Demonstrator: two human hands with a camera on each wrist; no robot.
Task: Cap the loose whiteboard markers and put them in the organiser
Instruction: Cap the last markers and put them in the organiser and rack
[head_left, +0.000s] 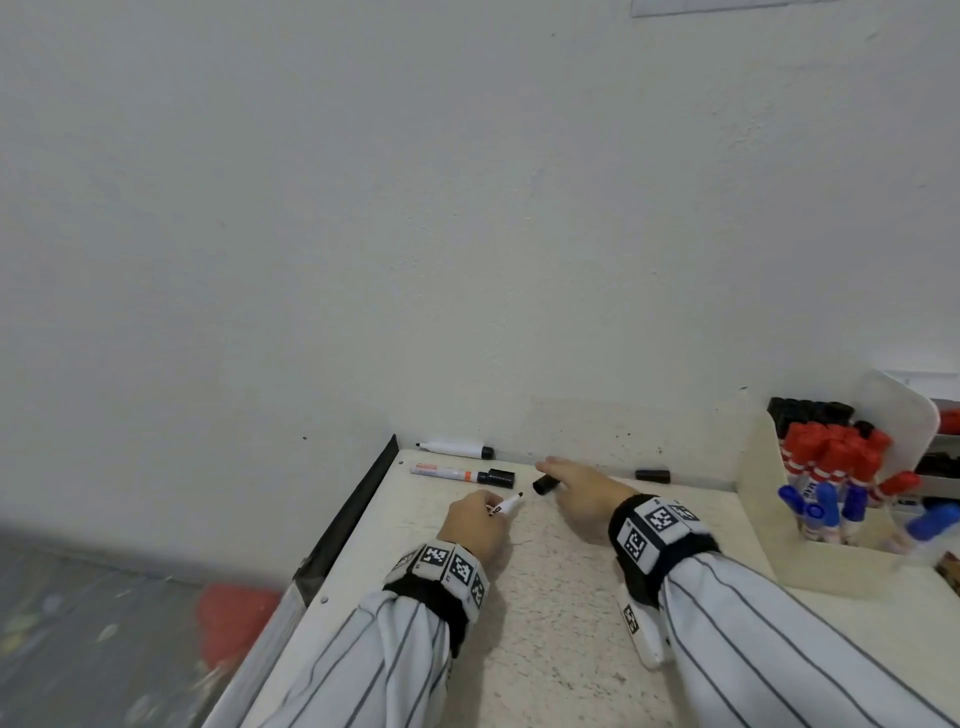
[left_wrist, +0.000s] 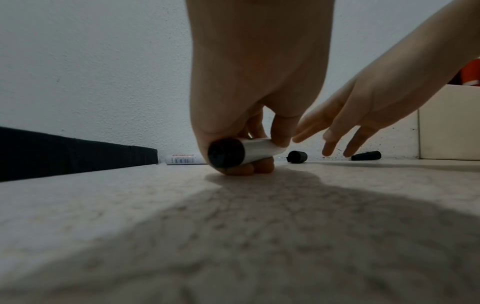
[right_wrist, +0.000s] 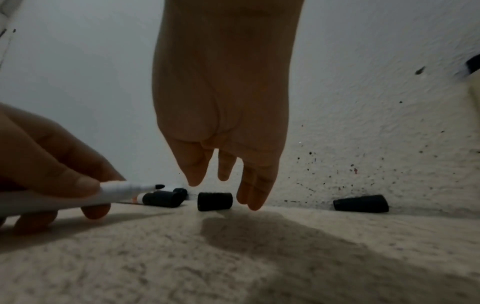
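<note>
Gripping uncapped black marker in L hand; R hand fingers straight, spread over black cap nr tabletop back edge.

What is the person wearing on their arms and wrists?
Both arms wear white sleeves with thin dark stripes. Each wrist has a black band carrying white squares printed with black blocky codes. A small white device with another code hangs under the right wrist. The hands are bare.

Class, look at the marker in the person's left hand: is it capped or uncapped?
Uncapped. The marker in the left hand shows a bare black tip; a loose cap lies nearby.
</note>
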